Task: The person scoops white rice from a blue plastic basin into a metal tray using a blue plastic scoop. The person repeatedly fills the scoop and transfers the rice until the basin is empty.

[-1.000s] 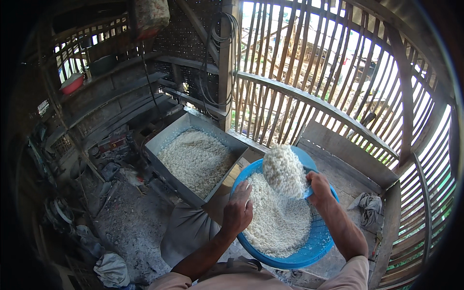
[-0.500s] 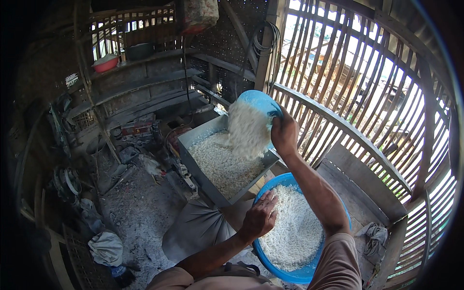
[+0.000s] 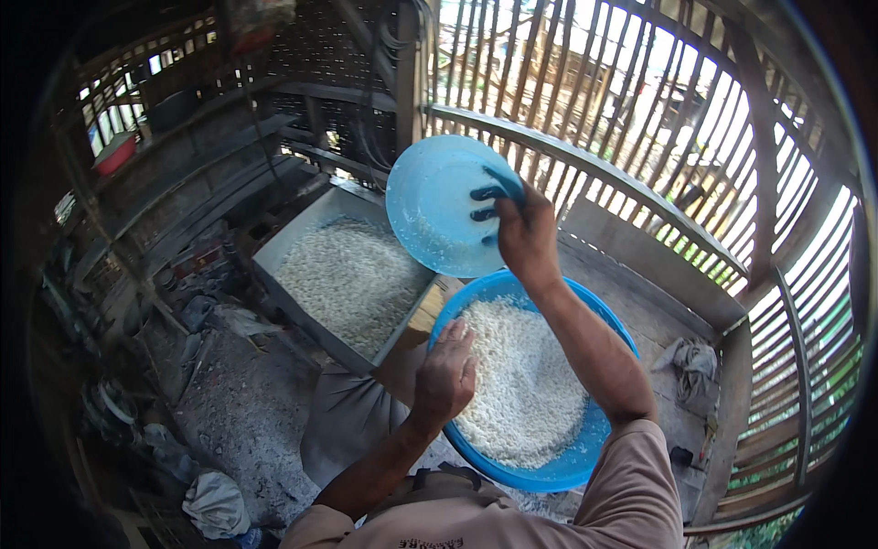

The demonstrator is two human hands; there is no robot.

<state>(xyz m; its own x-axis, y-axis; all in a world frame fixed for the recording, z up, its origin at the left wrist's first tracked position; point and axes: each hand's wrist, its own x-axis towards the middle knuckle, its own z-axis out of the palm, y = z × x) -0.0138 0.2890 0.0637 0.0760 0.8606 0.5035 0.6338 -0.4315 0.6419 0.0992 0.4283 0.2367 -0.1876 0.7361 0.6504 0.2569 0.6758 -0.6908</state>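
Slatted walling rises beyond a blue tub of white grain; the left hand lies straight-fingered over its rim, perhaps steadying it; the right hand clamps a tilted light-blue bowl near a grey box

Lower right of centre, a round blue tub of loose white grain. Left of centre, a grey box, likewise grain-filled. At upper centre, a light blue bowl, steeply tilted, grain-flecked.
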